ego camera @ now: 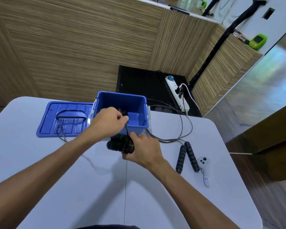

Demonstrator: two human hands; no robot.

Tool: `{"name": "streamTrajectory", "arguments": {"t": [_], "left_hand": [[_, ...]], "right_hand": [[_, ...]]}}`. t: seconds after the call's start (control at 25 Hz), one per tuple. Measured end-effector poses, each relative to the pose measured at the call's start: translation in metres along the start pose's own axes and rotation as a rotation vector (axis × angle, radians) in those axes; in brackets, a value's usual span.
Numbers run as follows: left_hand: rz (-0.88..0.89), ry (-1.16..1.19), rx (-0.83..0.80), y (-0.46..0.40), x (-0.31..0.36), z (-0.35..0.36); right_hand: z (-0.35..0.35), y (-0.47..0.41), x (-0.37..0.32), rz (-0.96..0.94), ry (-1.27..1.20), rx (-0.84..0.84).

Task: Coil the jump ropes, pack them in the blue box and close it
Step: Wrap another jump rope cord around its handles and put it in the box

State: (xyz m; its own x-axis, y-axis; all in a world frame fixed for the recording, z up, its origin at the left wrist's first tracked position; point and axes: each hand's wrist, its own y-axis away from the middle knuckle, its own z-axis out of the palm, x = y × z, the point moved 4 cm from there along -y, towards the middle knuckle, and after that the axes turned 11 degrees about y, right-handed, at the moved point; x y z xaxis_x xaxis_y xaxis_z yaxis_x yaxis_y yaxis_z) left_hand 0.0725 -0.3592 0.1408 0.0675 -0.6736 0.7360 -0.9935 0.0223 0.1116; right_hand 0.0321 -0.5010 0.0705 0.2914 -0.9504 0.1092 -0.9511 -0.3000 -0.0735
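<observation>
An open blue box [135, 124] stands at the table's far middle, with its lid [63, 119] lying flat to its left. My right hand [144, 151] grips a coiled jump rope bundle [122, 143], two black handles with green rings wound with cord, just in front of the box. My left hand [109, 120] pinches the rope's loose cord above the box's near rim. A second jump rope [187, 156] with black foam handles lies uncoiled on the right; its cord [180, 126] loops behind the box.
A white controller [205, 171] lies near the table's right edge beside the foam handles. A loose loop of cord [61, 133] rests on the lid's front edge. Beyond the table, a power strip [177, 93] sits on a black surface against a wood-panelled wall.
</observation>
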Motion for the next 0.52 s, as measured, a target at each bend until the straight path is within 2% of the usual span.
{"name": "streamTrajectory", "arguments": {"t": [0.12, 0.24, 0.44, 0.52], "left_hand": [[-0.001, 0.078, -0.027, 0.020, 0.000, 0.015], [0.017, 0.120, 0.031, 0.009, -0.003, 0.002], [0.049, 0.001, 0.057, -0.040, -0.024, -0.018], [0.034, -0.009, 0.002, -0.048, -0.043, -0.017]], "right_hand": [[-0.004, -0.008, 0.011, 0.132, -0.025, -0.018], [-0.007, -0.004, 0.005, 0.086, -0.097, -0.044], [-0.019, 0.017, -0.023, -0.095, -0.186, 0.213], [-0.023, 0.014, -0.023, -0.093, -0.160, 0.233]]}}
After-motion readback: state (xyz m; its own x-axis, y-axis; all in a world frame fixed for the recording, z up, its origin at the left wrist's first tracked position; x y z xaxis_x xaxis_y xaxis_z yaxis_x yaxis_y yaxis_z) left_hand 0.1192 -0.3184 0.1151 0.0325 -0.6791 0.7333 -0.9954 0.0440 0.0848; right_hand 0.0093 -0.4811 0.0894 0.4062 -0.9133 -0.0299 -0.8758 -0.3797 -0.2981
